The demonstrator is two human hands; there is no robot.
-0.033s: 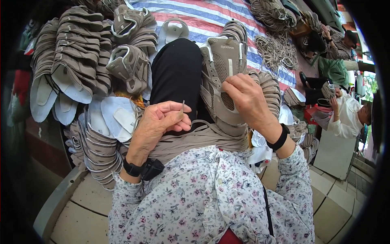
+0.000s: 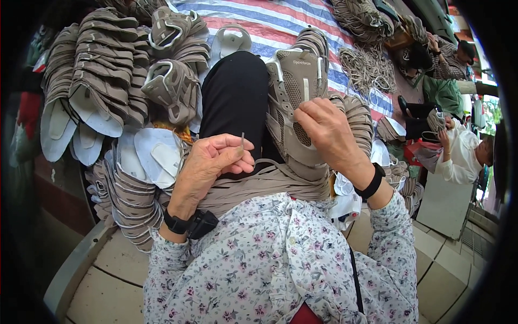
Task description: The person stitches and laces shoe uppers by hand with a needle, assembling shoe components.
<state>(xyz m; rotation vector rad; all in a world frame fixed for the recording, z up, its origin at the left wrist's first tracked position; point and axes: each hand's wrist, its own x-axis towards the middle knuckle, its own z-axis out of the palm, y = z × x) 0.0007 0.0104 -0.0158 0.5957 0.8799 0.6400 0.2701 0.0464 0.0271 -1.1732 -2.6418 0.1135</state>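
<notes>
On my lap lies a taupe mesh shoe upper (image 2: pixel 287 96) with its eyelet edge facing up. My right hand (image 2: pixel 335 136) is over its right side, fingers curled and pinched together at the eyelets; what they grip is hidden. My left hand (image 2: pixel 211 163), left of the upper, pinches a thin taupe shoelace (image 2: pixel 243 141) between thumb and forefinger, its short end sticking up. A bundle of flat taupe shoelaces (image 2: pixel 245 190) lies across my lap below both hands.
Stacked shoe uppers (image 2: pixel 105 65) rise at the left, with more uppers (image 2: pixel 359 121) right of my knee. Ahead spreads a striped plastic sheet (image 2: pixel 259 16) with a heap of laces (image 2: pixel 367 67) on it. At far right a person in a white shirt (image 2: pixel 461 151) handles an upper.
</notes>
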